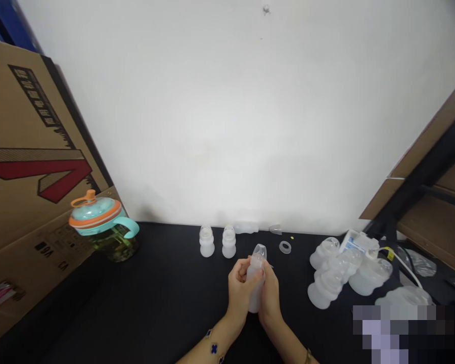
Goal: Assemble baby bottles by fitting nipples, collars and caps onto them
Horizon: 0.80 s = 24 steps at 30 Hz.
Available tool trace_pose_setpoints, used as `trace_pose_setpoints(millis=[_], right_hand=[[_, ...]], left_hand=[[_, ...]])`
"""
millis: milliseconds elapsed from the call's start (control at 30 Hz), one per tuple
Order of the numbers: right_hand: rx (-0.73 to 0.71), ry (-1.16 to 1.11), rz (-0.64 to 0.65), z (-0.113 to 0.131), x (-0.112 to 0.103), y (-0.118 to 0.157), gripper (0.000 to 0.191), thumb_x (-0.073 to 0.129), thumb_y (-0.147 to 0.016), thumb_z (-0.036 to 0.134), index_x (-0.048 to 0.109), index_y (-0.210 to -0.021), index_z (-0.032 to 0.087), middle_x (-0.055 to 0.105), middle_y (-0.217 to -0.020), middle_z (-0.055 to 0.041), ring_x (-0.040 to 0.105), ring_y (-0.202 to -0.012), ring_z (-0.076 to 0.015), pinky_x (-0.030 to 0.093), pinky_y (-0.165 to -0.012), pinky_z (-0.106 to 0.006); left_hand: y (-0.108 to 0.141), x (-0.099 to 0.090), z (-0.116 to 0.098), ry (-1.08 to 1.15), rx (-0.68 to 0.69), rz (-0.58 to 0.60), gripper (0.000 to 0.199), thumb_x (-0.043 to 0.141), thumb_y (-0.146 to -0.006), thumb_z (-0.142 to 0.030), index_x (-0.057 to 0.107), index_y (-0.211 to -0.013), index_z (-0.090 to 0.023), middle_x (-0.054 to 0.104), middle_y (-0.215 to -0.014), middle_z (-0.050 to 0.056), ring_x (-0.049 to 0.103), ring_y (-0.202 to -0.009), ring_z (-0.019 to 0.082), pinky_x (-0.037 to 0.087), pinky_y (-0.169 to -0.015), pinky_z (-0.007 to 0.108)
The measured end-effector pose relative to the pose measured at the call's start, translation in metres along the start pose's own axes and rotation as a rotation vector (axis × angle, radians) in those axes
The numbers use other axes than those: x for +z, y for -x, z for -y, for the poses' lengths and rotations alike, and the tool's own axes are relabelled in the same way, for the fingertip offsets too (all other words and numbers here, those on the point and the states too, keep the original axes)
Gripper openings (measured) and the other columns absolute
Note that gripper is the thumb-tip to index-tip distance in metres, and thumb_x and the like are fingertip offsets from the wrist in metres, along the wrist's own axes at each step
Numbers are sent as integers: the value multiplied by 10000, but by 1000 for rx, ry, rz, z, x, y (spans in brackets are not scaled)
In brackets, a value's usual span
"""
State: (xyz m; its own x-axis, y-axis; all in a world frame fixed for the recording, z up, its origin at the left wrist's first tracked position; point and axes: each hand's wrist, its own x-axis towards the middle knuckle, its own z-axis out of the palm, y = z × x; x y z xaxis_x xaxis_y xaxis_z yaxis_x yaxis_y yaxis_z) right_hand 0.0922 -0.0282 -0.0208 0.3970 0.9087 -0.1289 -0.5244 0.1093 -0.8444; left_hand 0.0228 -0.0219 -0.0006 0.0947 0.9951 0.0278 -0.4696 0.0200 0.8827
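Note:
Between my two hands a translucent white baby bottle (255,296) with a clear domed cap stands nearly upright, leaning slightly. My left hand (237,288) wraps its left side, thumb across the front near the neck. My right hand (270,293) closes round its right side. Beyond my hands, a capped small bottle (207,245) and another small bottle (229,244) stand side by side. A white bottle body (246,228) lies on its side against the wall. Near it are a clear cap (275,229) and a white ring (285,247).
Several capped bottles (324,290) cluster on the right of the black table (155,313), by a white box (352,240) and a cable. At left, a turquoise-lidded jug (106,227) stands before a cardboard box (23,202). The white wall (227,111) closes off the back.

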Motion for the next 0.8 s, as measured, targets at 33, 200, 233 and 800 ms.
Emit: trace_pose_setpoints(millis=[33,200,233,800], right_hand=[[-3,6,0,0,0,0,417,636,-787,556,746,-935,182,754,-873,-71,698,-781,-250,544,-698,-338],[-18,-9,-2,-2,-1,-1,417,665,-771,545,748,-948,177,756,-915,-87,699,-814,-264,547,-713,-347],[-19,-18,1,-2,-1,-1,411,670,-771,539,749,-951,178,756,-929,-89,698,-829,-266,546,-723,-348],[-54,11,43,-6,-4,1,433,642,-789,585,746,-909,183,747,-865,-73,685,-790,-255,542,-715,-345]], left_hand=[[0,0,0,0,0,0,262,811,-671,-232,665,-873,-153,762,-837,59,696,-749,185,515,-686,246],[0,-1,1,19,-7,-8,297,824,-654,-233,671,-897,-155,768,-871,73,710,-789,210,533,-726,278],[0,-1,2,29,-12,-5,303,826,-652,-238,673,-901,-157,768,-871,74,714,-803,218,537,-735,285],[-1,-3,7,16,0,-8,270,837,-620,-167,646,-810,-177,671,-691,-25,627,-635,128,496,-651,211]])
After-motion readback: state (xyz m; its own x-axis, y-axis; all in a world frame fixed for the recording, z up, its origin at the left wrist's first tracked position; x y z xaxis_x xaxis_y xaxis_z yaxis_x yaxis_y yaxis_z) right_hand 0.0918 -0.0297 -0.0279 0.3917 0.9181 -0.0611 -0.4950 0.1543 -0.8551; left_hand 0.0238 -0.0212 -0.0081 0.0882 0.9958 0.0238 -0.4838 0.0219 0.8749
